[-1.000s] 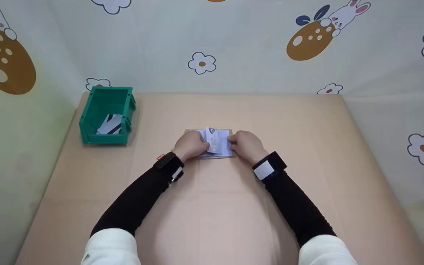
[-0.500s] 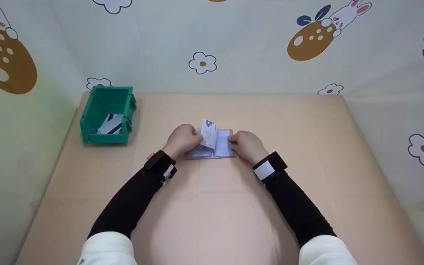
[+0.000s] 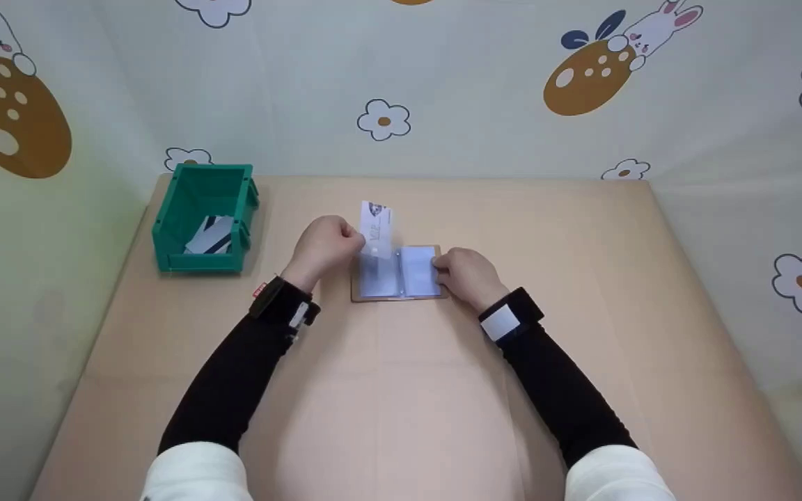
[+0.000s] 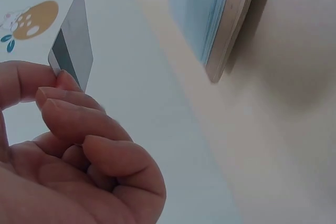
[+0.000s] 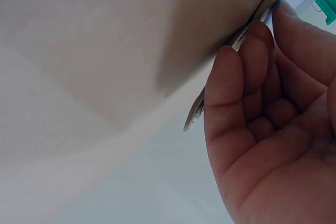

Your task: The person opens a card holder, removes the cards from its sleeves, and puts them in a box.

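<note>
A white card (image 3: 376, 224) with a small dark picture at its top is pinched at its left edge by my left hand (image 3: 323, 245). In the left wrist view, the back of the card (image 4: 79, 38) bears a dark stripe. It hovers upright over the far left part of an open card holder (image 3: 418, 271) with clear sleeves and a brown cover. My right hand (image 3: 470, 275) grips the holder's right edge, thumb on the sleeves and fingers at the cover's outer edge (image 5: 191, 116) in the right wrist view.
A green bin (image 3: 199, 261) stands at the table's far left corner. Several striped cards (image 3: 210, 235) lie inside it. Behind the table (image 3: 547, 229) hangs a patterned curtain (image 3: 470, 104).
My left hand has lifted the card away from the holder, up and to the left, baring the left sleeve. The right hand stays at the holder's right edge.
</note>
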Demonstrator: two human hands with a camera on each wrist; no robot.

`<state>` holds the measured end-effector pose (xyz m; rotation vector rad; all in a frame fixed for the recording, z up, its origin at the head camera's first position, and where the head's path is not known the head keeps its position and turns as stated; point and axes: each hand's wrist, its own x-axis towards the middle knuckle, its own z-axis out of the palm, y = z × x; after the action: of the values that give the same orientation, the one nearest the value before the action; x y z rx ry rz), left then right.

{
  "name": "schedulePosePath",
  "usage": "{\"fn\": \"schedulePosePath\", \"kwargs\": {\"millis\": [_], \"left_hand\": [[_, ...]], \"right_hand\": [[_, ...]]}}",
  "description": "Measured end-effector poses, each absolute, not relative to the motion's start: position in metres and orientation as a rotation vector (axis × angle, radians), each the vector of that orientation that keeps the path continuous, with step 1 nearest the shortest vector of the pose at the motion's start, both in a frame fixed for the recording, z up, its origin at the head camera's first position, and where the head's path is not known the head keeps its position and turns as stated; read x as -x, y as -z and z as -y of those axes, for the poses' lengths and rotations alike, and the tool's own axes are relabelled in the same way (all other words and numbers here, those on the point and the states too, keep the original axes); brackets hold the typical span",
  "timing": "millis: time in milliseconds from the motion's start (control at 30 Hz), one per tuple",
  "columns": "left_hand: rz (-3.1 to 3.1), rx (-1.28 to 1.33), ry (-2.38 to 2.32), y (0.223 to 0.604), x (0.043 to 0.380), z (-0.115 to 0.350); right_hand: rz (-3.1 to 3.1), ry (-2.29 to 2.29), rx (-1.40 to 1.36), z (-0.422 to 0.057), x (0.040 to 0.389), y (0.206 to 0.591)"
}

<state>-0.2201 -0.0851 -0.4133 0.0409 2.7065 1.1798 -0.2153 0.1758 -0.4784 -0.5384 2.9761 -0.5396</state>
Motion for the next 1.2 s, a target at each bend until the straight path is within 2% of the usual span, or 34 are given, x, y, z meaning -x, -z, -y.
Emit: {"fn": "schedulePosePath", "kwargs": {"millis": [600,1200], "left_hand": [[-2.737,0.272,-1.275,0.38,0.227,0.154],[-2.789,0.511,-1.237,0.371,0.23,0.228]], "right_hand": [[-2.963,0.536,0.502,-0.175,0.217,0.478],[-2.959,0.528,0.468,-0.173,0.215,0.478]]}}
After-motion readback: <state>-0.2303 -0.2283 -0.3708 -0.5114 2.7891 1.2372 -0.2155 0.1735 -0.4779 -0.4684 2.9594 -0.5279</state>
